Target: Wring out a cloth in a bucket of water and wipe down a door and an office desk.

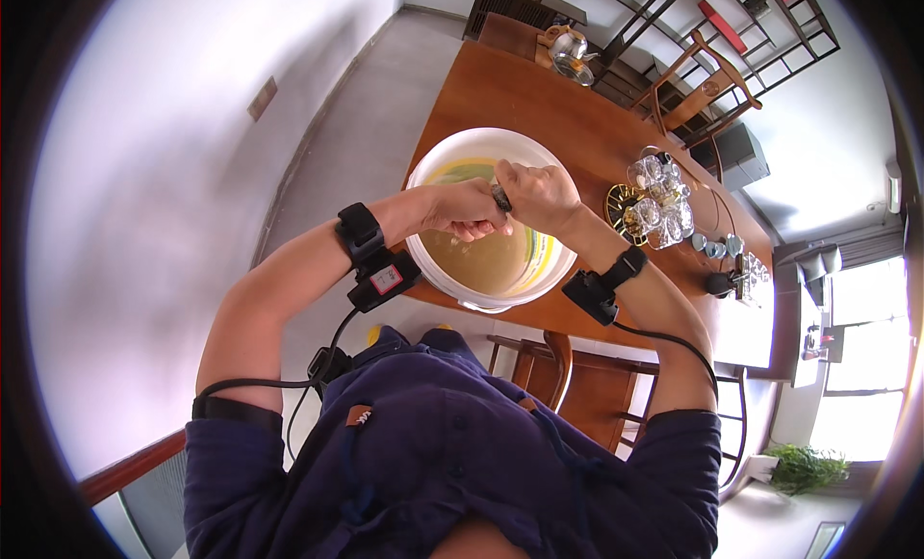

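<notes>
Both fists are closed side by side above a white bucket (449,151), which stands at the left end of a brown wooden table (568,116). Between my left hand (464,208) and my right hand (541,195) a bit of dark grey, wet-looking cloth (501,198) shows. The fingers of each hand wrap round it and hide most of it. Cloudy brownish water (472,260) lies in the bucket below, and yellow and green print shows through its wall.
Upturned glasses (662,203) and a gold rack stand on the table to the right, with small cups (717,246) beyond. A metal kettle (570,45) is at the far end. Wooden chairs (568,381) flank the table. Cables run along my forearms. A white wall (192,174) rises at left.
</notes>
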{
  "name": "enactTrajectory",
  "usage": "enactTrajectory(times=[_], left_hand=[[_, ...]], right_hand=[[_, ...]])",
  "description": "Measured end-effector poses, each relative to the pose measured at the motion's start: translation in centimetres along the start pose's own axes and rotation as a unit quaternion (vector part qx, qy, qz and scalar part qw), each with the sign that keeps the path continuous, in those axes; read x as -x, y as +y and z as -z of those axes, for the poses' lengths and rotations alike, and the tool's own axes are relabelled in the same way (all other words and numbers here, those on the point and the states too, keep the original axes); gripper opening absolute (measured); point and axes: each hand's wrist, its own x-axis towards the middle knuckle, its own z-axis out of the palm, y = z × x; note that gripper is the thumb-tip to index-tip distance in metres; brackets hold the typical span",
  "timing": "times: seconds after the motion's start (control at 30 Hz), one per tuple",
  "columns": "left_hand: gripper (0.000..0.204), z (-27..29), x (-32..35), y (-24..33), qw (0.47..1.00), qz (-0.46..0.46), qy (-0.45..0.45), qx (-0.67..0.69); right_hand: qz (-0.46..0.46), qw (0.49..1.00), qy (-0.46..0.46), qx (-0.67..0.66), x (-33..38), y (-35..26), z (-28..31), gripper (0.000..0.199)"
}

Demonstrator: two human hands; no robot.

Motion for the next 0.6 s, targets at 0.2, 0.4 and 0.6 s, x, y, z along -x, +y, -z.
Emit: enactTrajectory(times=[0.2, 0.4, 0.6], left_hand=[[0.018, 0.7, -0.4, -0.7, 0.993, -0.016, -0.107, 0.052], [0.018, 0.3, 0.0, -0.3, 0.97, -0.161, 0.17, -0.072], [0.028, 1.7, -0.9, -0.8, 0.799, -0.44, 0.301, -0.278]], right_hand=[[0.019, 0.994, 0.094, 0.044, 0.2, -0.1, -1.0, 0.024], [-0.218, 0.953, -0.016, -0.212, 0.5, 0.5, -1.4, 0.028], [-0.346, 0.453, -0.214, -0.793, 2.2, 2.5, -2.3, 0.041]])
